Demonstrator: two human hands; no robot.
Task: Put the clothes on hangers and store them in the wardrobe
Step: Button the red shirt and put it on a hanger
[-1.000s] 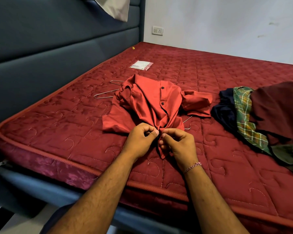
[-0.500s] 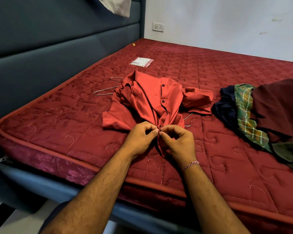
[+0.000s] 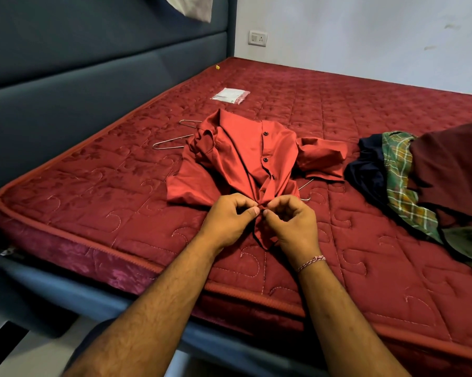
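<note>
An orange-red button shirt lies crumpled on the red mattress, collar to the far left. My left hand and my right hand meet at the shirt's near front edge, each pinching the fabric there between thumb and fingers. A wire hanger pokes out from under the shirt's left side. Another wire piece shows by its right side. No wardrobe is in view.
A pile of clothes in navy, green plaid and maroon lies on the right of the mattress. A small clear packet sits farther back. A padded blue-grey headboard runs along the left, a white wall with a socket behind.
Both hands stay pinched on the shirt's lower front, with only small finger shifts. The view has dipped and moved slightly closer.
</note>
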